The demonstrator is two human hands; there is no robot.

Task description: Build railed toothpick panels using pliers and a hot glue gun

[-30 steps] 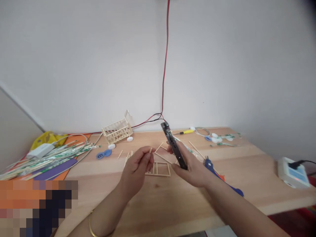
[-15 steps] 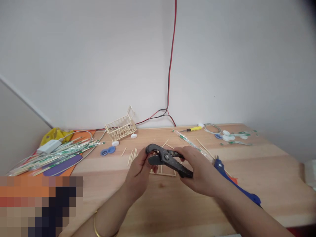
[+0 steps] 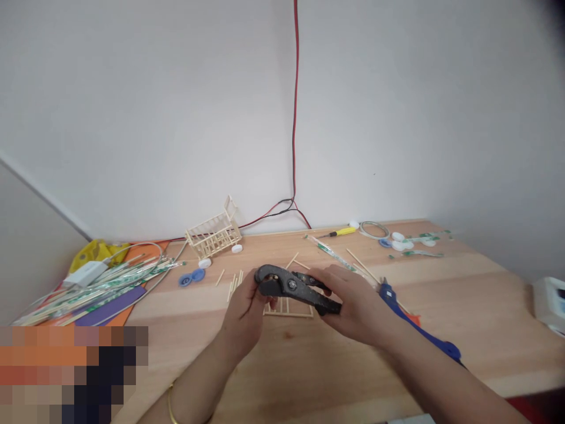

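Black cutter mid-table over small stick frame, right hand clenched round its handles, left hand pinching at cutter head, pinched item hidden, bare wood toward near table edge, blue glue gun just right.

The cutter is held above the frame lying mid-surface. The cart is set behind, sticks are piled left, the glue gun is laid right.
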